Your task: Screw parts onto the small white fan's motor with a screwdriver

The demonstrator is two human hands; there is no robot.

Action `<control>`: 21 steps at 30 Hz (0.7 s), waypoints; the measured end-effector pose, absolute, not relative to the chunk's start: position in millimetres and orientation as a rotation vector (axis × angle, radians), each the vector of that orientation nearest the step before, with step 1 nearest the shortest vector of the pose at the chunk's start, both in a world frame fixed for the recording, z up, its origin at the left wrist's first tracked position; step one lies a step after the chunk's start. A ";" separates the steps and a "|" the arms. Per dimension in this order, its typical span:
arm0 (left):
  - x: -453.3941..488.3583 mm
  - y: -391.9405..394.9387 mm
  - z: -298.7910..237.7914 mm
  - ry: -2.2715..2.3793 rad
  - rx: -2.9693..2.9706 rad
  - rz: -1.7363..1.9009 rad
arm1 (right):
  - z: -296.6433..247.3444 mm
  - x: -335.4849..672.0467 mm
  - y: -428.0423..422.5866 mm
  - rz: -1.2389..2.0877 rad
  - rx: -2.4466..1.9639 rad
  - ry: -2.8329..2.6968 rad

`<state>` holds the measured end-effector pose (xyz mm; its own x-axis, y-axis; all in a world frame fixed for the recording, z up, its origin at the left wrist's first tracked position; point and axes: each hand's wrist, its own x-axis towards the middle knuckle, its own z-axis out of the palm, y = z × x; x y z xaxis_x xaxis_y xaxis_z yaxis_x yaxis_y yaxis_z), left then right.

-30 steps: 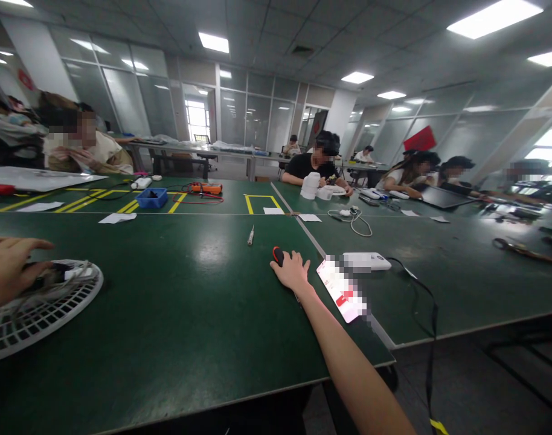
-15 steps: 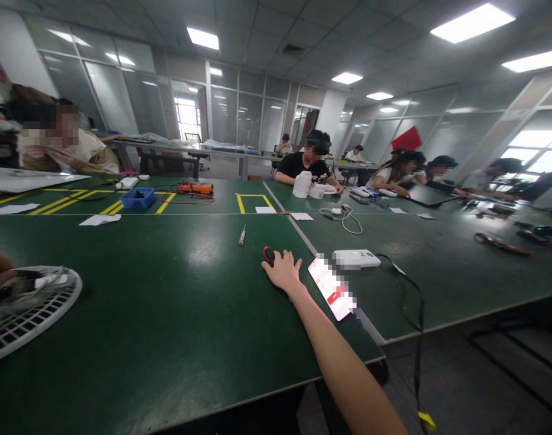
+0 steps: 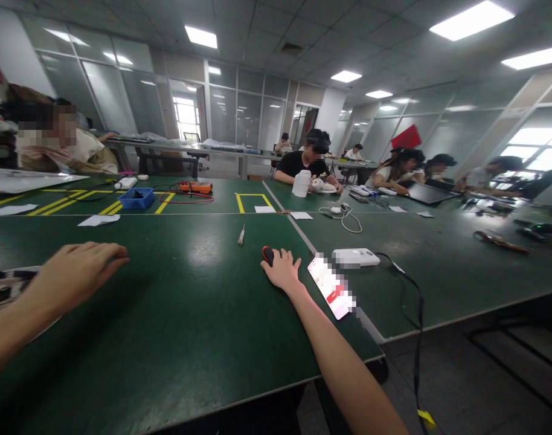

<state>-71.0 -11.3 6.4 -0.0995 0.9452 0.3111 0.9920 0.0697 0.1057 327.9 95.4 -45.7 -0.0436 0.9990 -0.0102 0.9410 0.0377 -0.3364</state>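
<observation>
My right hand (image 3: 282,270) rests flat on the green table (image 3: 176,314) with fingers spread, its fingertips against a small black and red tool handle (image 3: 267,254). A phone (image 3: 333,287) lies just right of that hand. My left hand (image 3: 77,272) hovers over the table at the left, fingers loosely curled and apart, holding nothing. Behind the left forearm, a white fan grille (image 3: 2,290) shows only in part at the left edge. A small screwdriver (image 3: 241,234) lies on the table beyond both hands.
A white power bank (image 3: 355,258) with a black cable (image 3: 416,302) lies right of the phone. Farther back are a blue bin (image 3: 137,198), an orange meter (image 3: 195,187), papers and a white cable (image 3: 346,217). Several people sit at the far tables. The table edge runs near me.
My left hand has left the fan grille and moved right and forward over the table, now covering most of the grille. The right hand has stayed by the red and black handle.
</observation>
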 end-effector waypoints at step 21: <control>125.0 61.1 -80.8 -1.782 -2.533 -0.817 | -61.0 302.0 82.9 0.164 -1.352 -2.213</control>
